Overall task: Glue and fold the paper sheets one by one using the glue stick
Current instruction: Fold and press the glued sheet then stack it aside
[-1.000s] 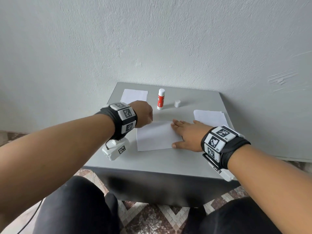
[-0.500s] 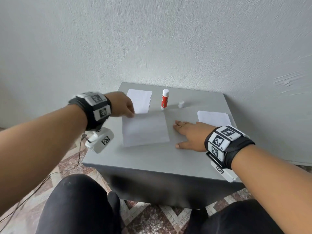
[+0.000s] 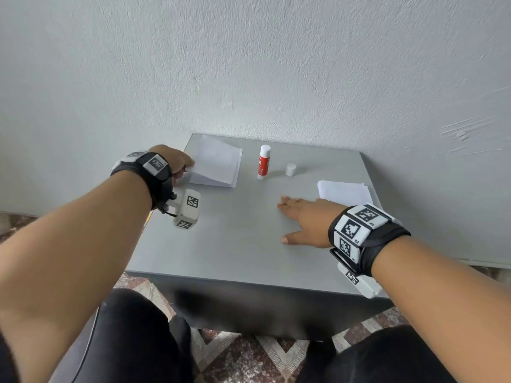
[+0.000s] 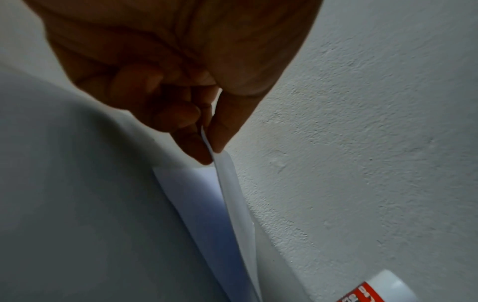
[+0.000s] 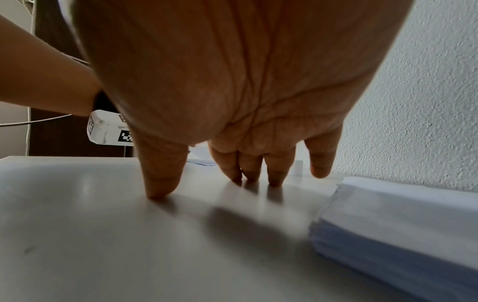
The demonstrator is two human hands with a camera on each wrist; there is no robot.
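- The left hand (image 3: 177,161) pinches the near-left corner of a folded sheet (image 3: 218,161) between thumb and fingers; that is the grip on this side, grasping paper, and the left wrist view shows the pinch plainly.
- That folded sheet sits at about 11 o'clock on the bench (image 3: 243,244), its held side raised and its far side down on at least one other folded sheet (image 3: 213,181) lying flat there.
- The right hand (image 3: 304,219) lies flat at about 3 o'clock, fingers straight and spread, tips touching bare bench; its grip is released and holds nothing.
- The glue stick (image 3: 263,161) stands upright at about 12 o'clock, uncapped, with its cap (image 3: 291,169) standing just to its right.
- A stack of unfolded sheets (image 3: 343,190) waits at about 2 o'clock, just beyond the right hand.
- Judging by this, one sheet is glued and folded and is being set on the finished pile; at least one more was done already.
- What is left looks like the larger share: the stack in the right wrist view shows many sheets, each to be glued and folded in turn.
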